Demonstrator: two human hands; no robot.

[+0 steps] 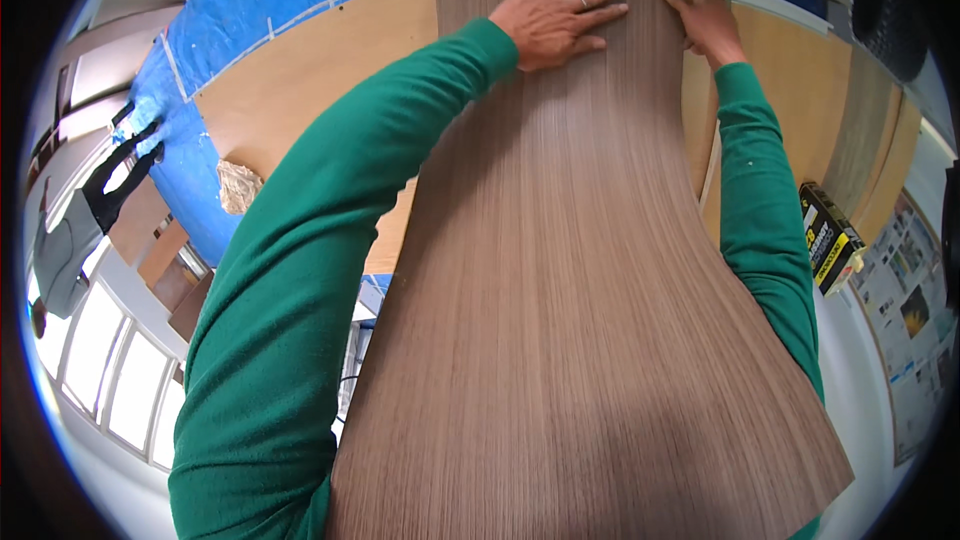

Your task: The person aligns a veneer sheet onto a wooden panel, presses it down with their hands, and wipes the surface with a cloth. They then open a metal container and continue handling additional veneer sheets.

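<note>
A long brown wood-grain laminate sheet [560, 240] stretches from the far edge of the view down toward my body, its near part bending and flaring wide. Across its far part my left hand [565, 20] lies flat, palm down and fingers spread, with rings on it. At the sheet's far right edge is my right hand [708, 28]. Its thumb presses on the top face while the other fingers curl at or below the edge, partly hidden. Both arms wear green sleeves, one on either side of the sheet.
Light plywood boards [300, 90] lie left of the sheet, over blue plastic sheeting [240, 0]. Crumpled brown paper [240, 186] sits at the left. At the right is a black and yellow box [830, 238]. Another person [75, 235] stands at far left near windows.
</note>
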